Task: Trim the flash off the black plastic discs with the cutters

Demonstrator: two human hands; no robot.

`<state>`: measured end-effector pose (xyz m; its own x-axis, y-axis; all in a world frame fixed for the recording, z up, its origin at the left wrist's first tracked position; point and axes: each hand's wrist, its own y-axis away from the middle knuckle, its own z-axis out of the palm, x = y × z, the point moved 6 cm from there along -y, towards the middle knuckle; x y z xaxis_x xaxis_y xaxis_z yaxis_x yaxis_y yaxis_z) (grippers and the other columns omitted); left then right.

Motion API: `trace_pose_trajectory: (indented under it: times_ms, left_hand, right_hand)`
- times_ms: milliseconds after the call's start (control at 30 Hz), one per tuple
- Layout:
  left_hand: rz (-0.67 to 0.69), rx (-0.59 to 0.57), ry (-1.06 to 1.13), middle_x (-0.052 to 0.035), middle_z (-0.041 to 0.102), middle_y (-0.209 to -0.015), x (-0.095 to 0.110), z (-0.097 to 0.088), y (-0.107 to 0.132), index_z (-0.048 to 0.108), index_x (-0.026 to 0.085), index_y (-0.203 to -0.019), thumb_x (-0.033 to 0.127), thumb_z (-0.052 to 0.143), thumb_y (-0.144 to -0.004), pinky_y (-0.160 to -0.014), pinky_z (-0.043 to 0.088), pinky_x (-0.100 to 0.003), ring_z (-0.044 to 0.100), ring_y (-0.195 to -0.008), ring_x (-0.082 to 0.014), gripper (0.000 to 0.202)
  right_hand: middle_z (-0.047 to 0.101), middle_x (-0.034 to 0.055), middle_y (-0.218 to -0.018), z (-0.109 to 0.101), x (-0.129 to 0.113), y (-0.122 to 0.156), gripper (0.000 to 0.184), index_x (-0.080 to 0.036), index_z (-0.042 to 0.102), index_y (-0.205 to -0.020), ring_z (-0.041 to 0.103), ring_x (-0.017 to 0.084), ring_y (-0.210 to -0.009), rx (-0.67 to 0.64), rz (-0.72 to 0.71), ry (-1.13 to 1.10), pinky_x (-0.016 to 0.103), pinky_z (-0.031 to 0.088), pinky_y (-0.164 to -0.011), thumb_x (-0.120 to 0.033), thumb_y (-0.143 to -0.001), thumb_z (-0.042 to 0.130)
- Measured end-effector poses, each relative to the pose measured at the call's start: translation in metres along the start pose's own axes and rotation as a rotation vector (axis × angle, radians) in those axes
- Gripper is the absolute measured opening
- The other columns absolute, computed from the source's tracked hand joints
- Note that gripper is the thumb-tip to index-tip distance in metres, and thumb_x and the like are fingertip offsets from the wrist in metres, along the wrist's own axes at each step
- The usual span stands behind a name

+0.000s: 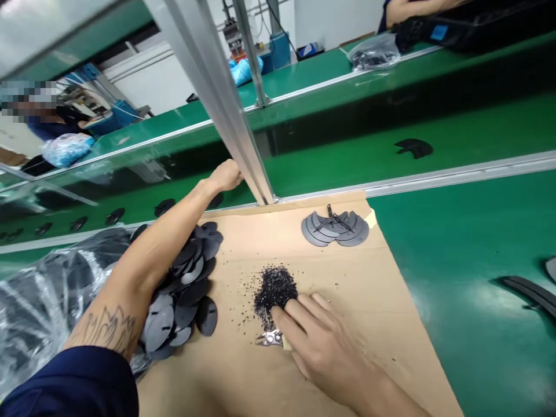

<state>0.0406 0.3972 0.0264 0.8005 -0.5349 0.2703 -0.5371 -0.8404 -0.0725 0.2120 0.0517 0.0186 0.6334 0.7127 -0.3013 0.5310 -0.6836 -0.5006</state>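
My left hand (226, 175) reaches far forward over the conveyor belt (347, 156), fingers curled, next to the slanted aluminium post (217, 98); what it holds, if anything, is hidden. My right hand (317, 336) lies on the cardboard sheet (377, 301), fingers curled over metal cutters (269, 337) whose jaws stick out to the left. A small pile of black plastic trimmings (275, 288) sits just beyond its fingertips. A heap of dark grey oval plastic discs (186, 289) lies under my left forearm.
A moulded fan-shaped part with sprue (335, 228) rests at the cardboard's far edge. A clear bag of black parts (39, 295) lies at left. Several black pieces ride the belt (414, 147). Another person sits far left behind blue bags (65, 147).
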Motion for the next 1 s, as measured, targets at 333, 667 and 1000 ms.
trace_pose_trajectory:
  times_ms: [333,667,1000]
  left_hand:
    - [0.049,-0.228,0.282,-0.0005,0.066,-0.07,0.124,-0.022,0.211,0.061,0.019,-0.083,0.035,0.052,-0.096,-0.062,0.045,-0.022,0.06,-0.062,-0.0122,0.022]
    - [-0.317,-0.106,-0.097,-0.0111,0.072,-0.098,0.075,-0.007,0.201,0.063,0.016,-0.092,0.029,0.054,-0.098,-0.086,0.052,-0.031,0.069,-0.098,-0.0242,0.017]
    - [-0.329,0.035,-0.23,-0.0115,0.071,-0.091,0.051,-0.014,0.188,0.063,0.014,-0.106,0.009,0.05,-0.089,-0.082,0.051,-0.033,0.069,-0.09,-0.0263,0.022]
  right_hand:
    - [0.063,0.0163,-0.118,-0.001,0.002,-0.007,0.048,-0.016,0.055,-0.136,0.063,0.021,-0.087,0.197,0.019,-0.147,0.035,0.055,-0.073,-0.004,-0.089,0.05]
    - [0.067,0.005,-0.081,-0.002,0.004,-0.011,0.007,-0.02,0.064,-0.097,0.061,0.018,-0.07,0.19,0.168,-0.405,0.03,0.049,-0.067,-0.02,-0.095,0.058]
    - [0.055,-0.0002,-0.072,0.01,0.031,-0.008,0.028,-0.02,0.058,-0.08,0.049,0.016,-0.068,0.163,0.662,-0.804,0.027,0.042,-0.063,-0.047,-0.088,0.064]
